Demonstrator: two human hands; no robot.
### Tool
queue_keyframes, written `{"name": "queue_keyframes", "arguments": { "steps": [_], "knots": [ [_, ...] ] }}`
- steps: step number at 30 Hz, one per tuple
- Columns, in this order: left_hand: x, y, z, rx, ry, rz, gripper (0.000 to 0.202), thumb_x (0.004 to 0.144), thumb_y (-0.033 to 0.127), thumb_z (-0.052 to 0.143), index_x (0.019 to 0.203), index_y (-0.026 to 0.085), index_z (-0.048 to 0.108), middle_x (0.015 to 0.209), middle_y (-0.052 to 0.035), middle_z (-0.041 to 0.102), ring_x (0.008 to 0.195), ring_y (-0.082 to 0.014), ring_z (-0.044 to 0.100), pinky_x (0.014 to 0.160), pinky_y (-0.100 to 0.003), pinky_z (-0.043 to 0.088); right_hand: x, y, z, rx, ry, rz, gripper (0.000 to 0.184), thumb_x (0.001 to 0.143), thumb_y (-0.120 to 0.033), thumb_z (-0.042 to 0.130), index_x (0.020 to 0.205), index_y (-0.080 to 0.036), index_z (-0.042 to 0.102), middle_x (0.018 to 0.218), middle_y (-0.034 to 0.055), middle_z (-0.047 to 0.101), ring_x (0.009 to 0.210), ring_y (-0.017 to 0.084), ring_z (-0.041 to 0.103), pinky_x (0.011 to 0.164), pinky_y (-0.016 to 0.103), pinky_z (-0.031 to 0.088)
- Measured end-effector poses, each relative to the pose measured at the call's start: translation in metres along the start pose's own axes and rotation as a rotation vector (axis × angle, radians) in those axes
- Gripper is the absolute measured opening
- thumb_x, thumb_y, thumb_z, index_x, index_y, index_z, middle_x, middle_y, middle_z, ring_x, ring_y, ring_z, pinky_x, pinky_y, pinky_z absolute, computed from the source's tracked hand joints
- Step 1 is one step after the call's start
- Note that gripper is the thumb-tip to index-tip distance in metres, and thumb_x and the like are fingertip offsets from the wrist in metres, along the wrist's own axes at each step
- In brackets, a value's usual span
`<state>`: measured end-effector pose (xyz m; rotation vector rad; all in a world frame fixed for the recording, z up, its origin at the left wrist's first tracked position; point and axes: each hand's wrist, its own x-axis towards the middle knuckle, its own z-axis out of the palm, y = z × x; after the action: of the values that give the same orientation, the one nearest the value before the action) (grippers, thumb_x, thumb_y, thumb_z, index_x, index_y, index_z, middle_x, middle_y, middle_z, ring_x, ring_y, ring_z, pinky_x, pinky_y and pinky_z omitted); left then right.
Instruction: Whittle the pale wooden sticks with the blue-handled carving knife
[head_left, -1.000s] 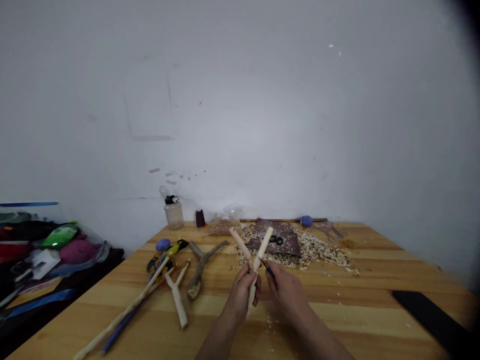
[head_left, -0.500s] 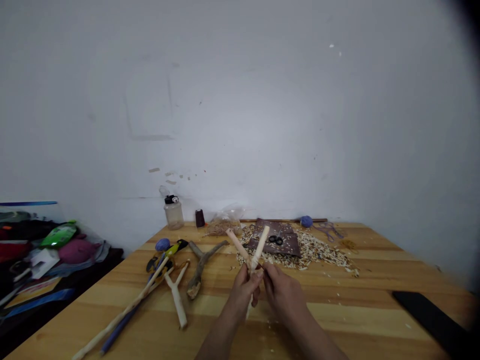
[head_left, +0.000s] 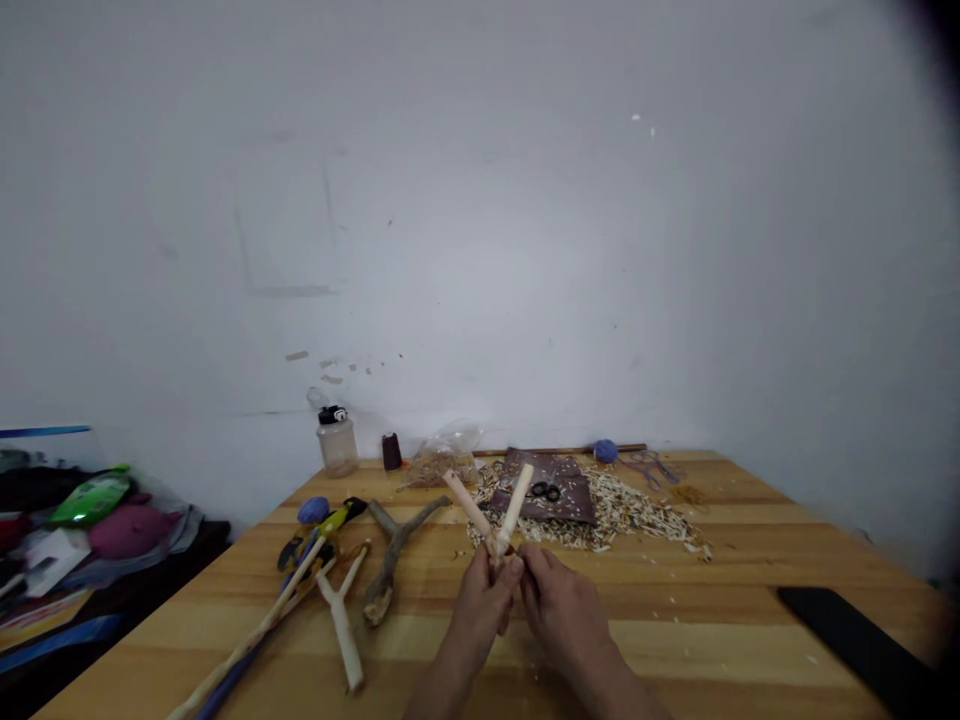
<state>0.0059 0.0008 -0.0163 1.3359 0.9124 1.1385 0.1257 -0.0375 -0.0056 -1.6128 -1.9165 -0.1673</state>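
head view | left hand point(head_left: 484, 600) clenched round the stem of a peeled forked stick point(head_left: 517, 500), its 2 prongs up, held over the front middle of the worktop point(head_left: 712, 600) | right hand point(head_left: 559, 610) pinching in at the fork, can't tell if it's gripping anything | shavings point(head_left: 637, 510) just behind | bark-covered fork point(head_left: 390, 560) lying off to the left
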Motion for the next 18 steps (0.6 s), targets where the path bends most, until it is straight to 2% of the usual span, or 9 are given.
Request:
{"name": "queue_keyframes", "arguments": {
  "steps": [3,8,12,15,18],
  "knots": [
    [-0.002,0.003,0.001,0.015,0.006,0.008,0.047,0.068,0.055,0.066,0.093,0.019,0.049,0.044,0.0128,0.038,0.032,-0.0036,0.028,0.032,-0.017,0.02,0.0,0.005,0.001,-0.013,0.009,0.018,0.016,0.091,-0.025,0.039,0.093,-0.024,0.055,0.078,-0.0003,0.064,0.061,0.013,0.061,0.05,0.024,0.028],
    [-0.002,0.003,0.0,-0.005,0.03,0.007,0.046,0.07,0.058,0.061,0.093,0.018,0.051,0.047,0.011,0.041,0.032,-0.0045,0.03,0.033,-0.018,0.021,-0.005,-0.004,0.008,-0.079,-0.006,-0.064,0.014,0.088,-0.024,0.045,0.094,-0.025,0.057,0.074,-0.0002,0.063,0.058,0.013,0.059,0.049,0.024,0.027],
    [-0.001,0.001,-0.001,0.005,0.034,0.05,0.043,0.071,0.056,0.062,0.089,0.018,0.053,0.053,0.0082,0.047,0.038,-0.0061,0.036,0.038,-0.018,0.027,-0.005,-0.005,0.006,0.006,0.015,-0.063,0.017,0.088,-0.023,0.042,0.095,-0.025,0.058,0.078,0.0,0.064,0.062,0.013,0.061,0.052,0.022,0.031],
    [-0.002,0.004,-0.001,0.068,0.031,0.131,0.035,0.073,0.048,0.064,0.088,0.018,0.056,0.066,0.0024,0.057,0.056,-0.0105,0.05,0.052,-0.02,0.039,-0.002,0.002,0.002,0.031,0.031,-0.038,0.023,0.088,-0.023,0.041,0.106,-0.025,0.056,0.081,0.001,0.065,0.066,0.014,0.062,0.054,0.022,0.034],
    [-0.003,0.008,-0.001,0.134,0.044,0.173,0.032,0.074,0.044,0.064,0.089,0.017,0.059,0.078,-0.0022,0.062,0.073,-0.0154,0.056,0.068,-0.023,0.043,-0.001,0.006,-0.001,-0.036,0.012,-0.05,0.023,0.089,-0.024,0.041,0.106,-0.026,0.056,0.079,0.0011,0.064,0.065,0.014,0.061,0.053,0.023,0.033]
  ]
}}
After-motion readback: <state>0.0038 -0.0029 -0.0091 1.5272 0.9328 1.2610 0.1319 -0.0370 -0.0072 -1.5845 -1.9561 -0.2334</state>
